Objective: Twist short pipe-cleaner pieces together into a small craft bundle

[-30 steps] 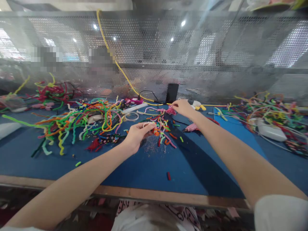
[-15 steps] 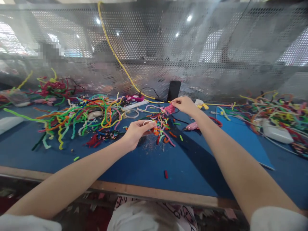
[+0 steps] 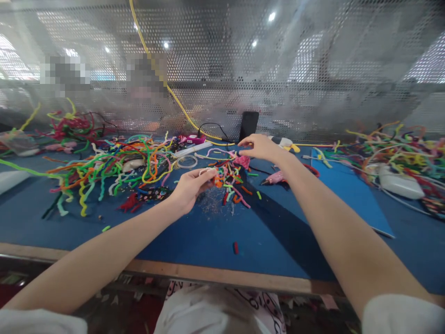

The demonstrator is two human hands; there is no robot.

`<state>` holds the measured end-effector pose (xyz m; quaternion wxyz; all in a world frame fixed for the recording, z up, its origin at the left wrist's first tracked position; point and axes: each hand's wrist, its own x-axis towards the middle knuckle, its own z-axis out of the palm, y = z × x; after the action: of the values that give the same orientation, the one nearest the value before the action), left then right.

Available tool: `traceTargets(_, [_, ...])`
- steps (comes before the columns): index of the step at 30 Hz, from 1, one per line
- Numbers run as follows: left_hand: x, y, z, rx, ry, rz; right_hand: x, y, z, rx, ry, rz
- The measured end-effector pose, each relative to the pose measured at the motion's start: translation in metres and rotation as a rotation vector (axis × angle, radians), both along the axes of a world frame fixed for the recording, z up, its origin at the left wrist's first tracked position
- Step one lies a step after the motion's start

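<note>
A craft workbench on a workshop floor

This is a handicraft workstation in a workshop. A long bench topped in blue felt (image 3: 194, 232) with a wooden front edge is strewn with tangles of coloured pipe cleaners (image 3: 111, 167) and cut scraps. A pink glue gun (image 3: 274, 177) lies among them, with a roll of clear tape (image 3: 187, 161) and a phone (image 3: 249, 126) propped upright. A perforated metal screen (image 3: 278, 69) backs the bench, a yellow cable (image 3: 163, 79) running down it
</note>
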<state>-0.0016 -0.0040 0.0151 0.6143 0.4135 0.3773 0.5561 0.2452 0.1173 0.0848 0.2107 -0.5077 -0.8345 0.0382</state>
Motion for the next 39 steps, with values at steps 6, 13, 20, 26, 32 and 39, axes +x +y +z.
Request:
traceTargets(6, [-0.001, 0.006, -0.002, -0.039, -0.079, 0.093, -0.045, -0.048, 0.036, -0.268, 0.101, 0.287])
traceTargets(13, [-0.001, 0.004, -0.002, 0.015, -0.059, 0.058, -0.067, -0.061, 0.038, -0.275, -0.057, 0.345])
traceTargets(20, [-0.004, 0.004, -0.005, 0.074, 0.017, 0.027, -0.064, -0.063, 0.041, -0.237, -0.117, 0.365])
traceTargets(26, [-0.007, 0.006, -0.004, 0.072, 0.088, 0.012, -0.066, -0.065, 0.042, -0.229, -0.115, 0.366])
traceTargets(32, [-0.006, 0.007, -0.006, 0.073, 0.095, 0.009, -0.064, -0.065, 0.041, -0.259, -0.11, 0.384])
traceTargets(39, [-0.006, 0.008, -0.008, 0.079, 0.109, 0.026, -0.044, -0.056, 0.045, -0.257, -0.027, 0.246])
